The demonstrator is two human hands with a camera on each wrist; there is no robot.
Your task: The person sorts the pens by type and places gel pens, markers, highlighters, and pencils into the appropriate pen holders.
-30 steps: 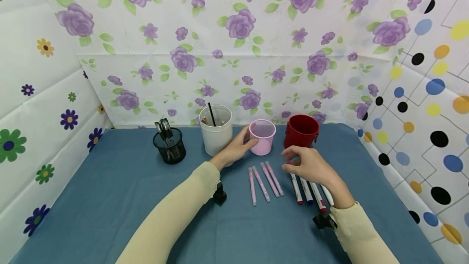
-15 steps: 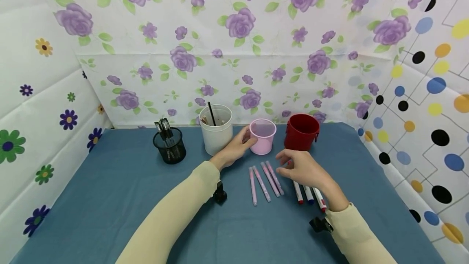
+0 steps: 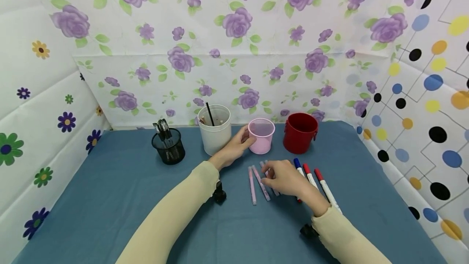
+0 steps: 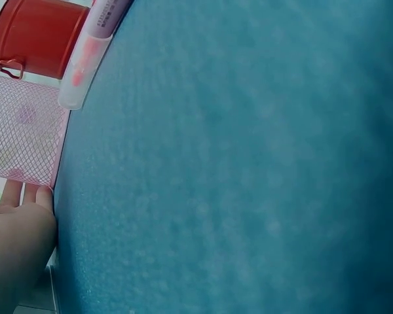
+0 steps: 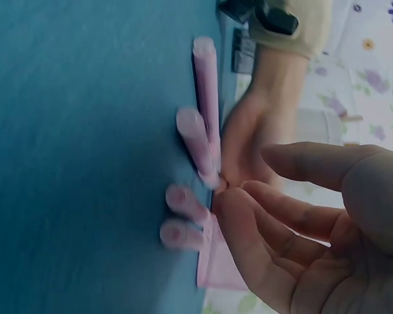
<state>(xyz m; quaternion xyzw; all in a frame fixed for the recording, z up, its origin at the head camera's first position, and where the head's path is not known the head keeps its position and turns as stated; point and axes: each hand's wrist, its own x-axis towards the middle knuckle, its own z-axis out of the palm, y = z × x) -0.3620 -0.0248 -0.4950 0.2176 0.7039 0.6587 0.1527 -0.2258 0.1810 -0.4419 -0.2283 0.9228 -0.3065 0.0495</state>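
My left hand [image 3: 233, 148] holds the side of a pink mesh pen cup [image 3: 261, 143], thumb in front and fingers behind, as it stands on the cloth. In the left wrist view, fingertips [image 4: 42, 196] show at the lower end of the mesh. Several pink highlighters [image 3: 252, 186] lie side by side before the cup. Over the right-hand ones hovers my right hand [image 3: 287, 179], partly covering them. In the right wrist view its thumb and fingers stand apart with nothing between them. Whiteboard markers with red and blue caps [image 3: 329, 190] lie partly under the right forearm.
A white cup [image 3: 215, 135] with pencils stands just left of the left hand. Farther left is a black mesh cup [image 3: 173, 154] holding pens. A red cup [image 3: 298, 135] stands right of the pink one. Patterned cloth walls [image 3: 234, 68] border the blue cloth [image 3: 110, 199].
My right hand has moved left and toward me, from above the whiteboard markers to above the pink highlighters, uncovering the markers' caps. The left hand stays on the pink cup.
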